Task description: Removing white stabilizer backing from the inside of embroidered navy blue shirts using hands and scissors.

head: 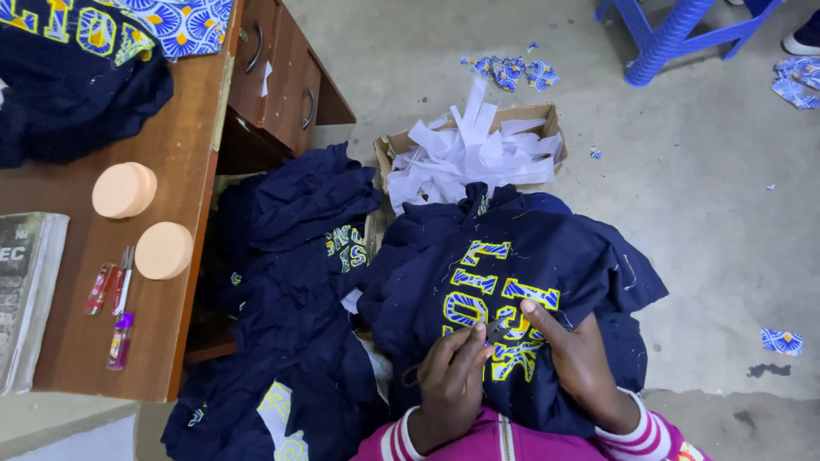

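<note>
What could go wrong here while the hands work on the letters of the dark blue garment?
The left hand holds a small pointed tool right beside the right hand's fingers, so it might prick them. The tip could also cut the navy garment around the yellow letters. The pile of garments might slide to the floor.

A garment [512, 282] lies on my lap, with my left hand [448, 380] and my right hand [581, 363] both resting on it, side by side, a small tool [495, 325] between them. Beyond the garment, on the floor [709, 213], stands a cardboard box [534, 115] with paper strips [470, 154] in it. To my left a heap of more garments [290, 282] lies beside the table [184, 154]. On the table sit two round discs [141, 220], one behind the other; lighters [109, 312] lie before them and a book [26, 290] lies at the left edge. Behind the box, fabric scraps [508, 70] lie on the floor.
</note>
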